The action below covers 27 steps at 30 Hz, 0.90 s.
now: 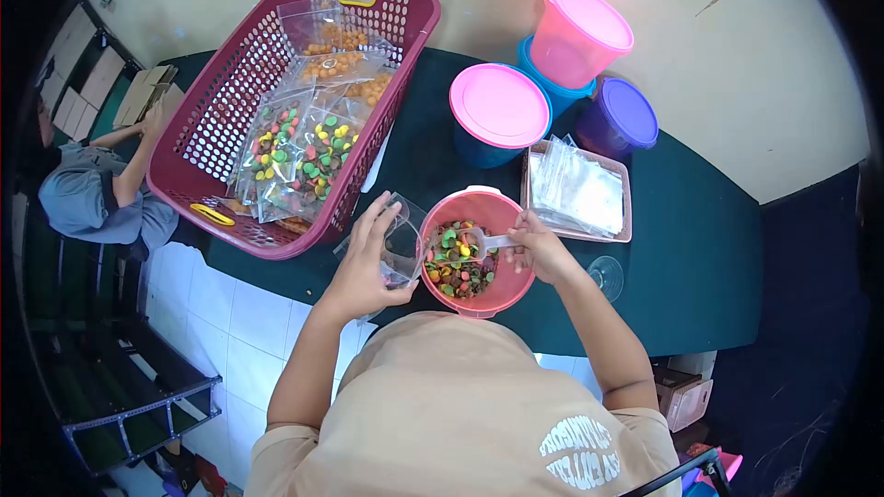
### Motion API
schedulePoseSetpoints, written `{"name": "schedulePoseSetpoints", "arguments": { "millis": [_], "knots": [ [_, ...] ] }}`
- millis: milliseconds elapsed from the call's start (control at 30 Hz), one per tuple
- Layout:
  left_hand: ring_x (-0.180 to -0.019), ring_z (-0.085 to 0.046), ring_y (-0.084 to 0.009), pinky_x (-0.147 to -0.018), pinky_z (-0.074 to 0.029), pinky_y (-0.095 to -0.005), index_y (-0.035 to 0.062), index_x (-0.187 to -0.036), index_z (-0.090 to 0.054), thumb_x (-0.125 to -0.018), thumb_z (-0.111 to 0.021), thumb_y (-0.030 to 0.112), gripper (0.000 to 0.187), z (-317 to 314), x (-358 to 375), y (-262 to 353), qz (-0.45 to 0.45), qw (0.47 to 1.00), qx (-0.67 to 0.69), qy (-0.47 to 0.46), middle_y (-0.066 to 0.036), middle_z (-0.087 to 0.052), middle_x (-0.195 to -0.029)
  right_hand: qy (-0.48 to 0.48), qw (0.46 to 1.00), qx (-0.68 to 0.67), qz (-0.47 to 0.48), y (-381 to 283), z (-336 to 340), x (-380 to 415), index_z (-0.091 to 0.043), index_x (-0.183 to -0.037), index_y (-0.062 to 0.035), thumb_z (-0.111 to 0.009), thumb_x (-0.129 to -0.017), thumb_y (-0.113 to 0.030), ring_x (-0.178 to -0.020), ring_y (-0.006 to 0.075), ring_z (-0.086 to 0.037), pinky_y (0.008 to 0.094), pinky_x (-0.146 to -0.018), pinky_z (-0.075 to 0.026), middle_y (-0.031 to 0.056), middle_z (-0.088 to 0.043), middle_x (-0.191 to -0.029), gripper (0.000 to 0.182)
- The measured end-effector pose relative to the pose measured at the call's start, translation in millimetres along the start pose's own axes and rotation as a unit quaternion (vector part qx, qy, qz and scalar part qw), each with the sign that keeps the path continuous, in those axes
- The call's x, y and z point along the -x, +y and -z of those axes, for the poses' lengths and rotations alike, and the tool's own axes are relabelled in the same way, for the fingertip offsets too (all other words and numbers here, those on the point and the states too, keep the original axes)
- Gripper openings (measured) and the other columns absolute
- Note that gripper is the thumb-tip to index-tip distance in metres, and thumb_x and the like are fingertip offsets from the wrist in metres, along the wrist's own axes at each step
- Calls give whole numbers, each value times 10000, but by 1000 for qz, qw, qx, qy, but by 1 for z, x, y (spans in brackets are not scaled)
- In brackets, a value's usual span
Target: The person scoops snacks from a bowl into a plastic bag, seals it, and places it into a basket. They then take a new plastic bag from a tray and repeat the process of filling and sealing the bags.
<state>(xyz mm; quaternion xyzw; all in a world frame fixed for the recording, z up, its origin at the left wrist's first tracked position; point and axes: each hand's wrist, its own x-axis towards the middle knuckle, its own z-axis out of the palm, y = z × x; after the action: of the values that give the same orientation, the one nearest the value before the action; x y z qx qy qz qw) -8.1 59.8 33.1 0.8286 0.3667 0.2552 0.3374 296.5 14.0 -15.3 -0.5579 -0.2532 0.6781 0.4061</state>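
Scoop (493,242), white: its handle lies in the right hand (543,248), fingers closed round it, its working end among coloured pieces (451,290); gripped by the end, I judge, to keep the knuckles out of the contents. Bucket (523,287), pink, open: at the middle of the near edge of the green table (700,248), close against the wearer's middle, likely for short reach. Clear bag (402,244): in the left hand (354,276), thumb and fingers spread wide about it, apparently to keep its sides apart; it stands at the bucket's left rim, touching or not I cannot tell.

Tray (589,234), pale pink: right of the bucket, toward the far edge, bearing flat bags (589,189), presumably for the right hand's convenience. Glass dish (605,278): beside the right forearm, toward the near edge. Basket (419,18), maroon, perforated: at the table's left end, its width suiting bags laid overlapping. Lidded tubs (502,110): grouped toward the far edge by the wall, one on another, seemingly to save room.

Count: scoop, one; bucket, one; bag in hand, one; tray, one; dish, one; basket, one; lidded tubs, four, two of them stacked. Basket bags, multicoloured (318,156) and orange (341,64): several of each, overlap preventing an exact figure. Flat bags: a pile, uncountable from here. Other person (83,193), in grey, beyond the left edge: one.
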Motion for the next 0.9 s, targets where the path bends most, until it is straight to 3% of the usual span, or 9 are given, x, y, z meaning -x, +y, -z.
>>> {"name": "schedulePoseSetpoints", "arguments": {
  "millis": [300, 367, 633, 767, 833, 867, 900],
  "knots": [
    [-1338, -255, -396, -1081, -275, -475, 139, -1426, -219, -554, -795, 159, 1045, -9, -3, -1, -7, 999, -34, -13, -176, -215, -1472, -5, 996, -45, 82, -30, 14, 30, -363, -987, -112, -507, -936, -137, -577, 141, -559, 232, -372, -439, 73, -529, -764, 155],
    [-1333, -256, -404, -1077, -276, -482, 141, -1420, -230, -554, -794, 158, 1033, -9, -3, 2, -9, 999, -51, -17, -178, -215, -1471, -10, 993, -50, 105, -41, 14, 37, -354, -975, -106, -504, -935, -130, -594, 147, -570, 245, -388, -461, 100, -546, -828, 157],
    [-1315, -268, -426, -1079, -256, -494, 157, -1397, -265, -544, -785, 141, 1000, -19, -7, 14, -51, 994, -94, -24, -188, -221, -1462, -30, 994, -3, 110, -58, -10, 45, -339, -987, -102, -524, -927, -142, -580, 143, -578, 251, -378, -464, 101, -538, -794, 198],
    [-1289, -295, -417, -1069, -264, -501, 165, -1391, -274, -536, -781, 139, 994, -21, -8, 19, -80, 992, -93, -25, -180, -278, -1416, 15, 988, 116, 105, -62, -28, 45, -346, -993, -95, -507, -937, -119, -524, 132, -555, 250, -374, -467, 88, -519, -739, 173],
    [-1273, -311, -413, -1061, -274, -503, 169, -1388, -276, -536, -781, 141, 991, -25, -8, 17, -95, 992, -77, -25, -177, -301, -1393, 78, 946, 289, 124, -70, -40, 51, -361, -1021, -53, -511, -931, -106, -644, 182, -613, 319, -453, -489, 143, -557, -806, 182],
    [-1257, -326, -403, -1047, -279, -523, 180, -1386, -297, -536, -784, 151, 980, -27, -9, 16, -99, 994, -50, -20, -165, -323, -1364, 78, 946, 288, 124, -71, -45, 53, -361, -1021, -53, -511, -931, -106, -644, 182, -613, 319, -453, -489, 143, -557, -806, 182],
    [-1241, -340, -393, -1033, -284, -543, 190, -1383, -318, -536, -788, 161, 969, -28, -9, 16, -104, 994, -23, -16, -153, -345, -1334, 87, 921, 341, 169, -71, -51, 54, -365, -1029, -39, -514, -924, -97, -701, 242, -623, 362, -539, -494, 171, -567, -831, 191]
  ]
}}
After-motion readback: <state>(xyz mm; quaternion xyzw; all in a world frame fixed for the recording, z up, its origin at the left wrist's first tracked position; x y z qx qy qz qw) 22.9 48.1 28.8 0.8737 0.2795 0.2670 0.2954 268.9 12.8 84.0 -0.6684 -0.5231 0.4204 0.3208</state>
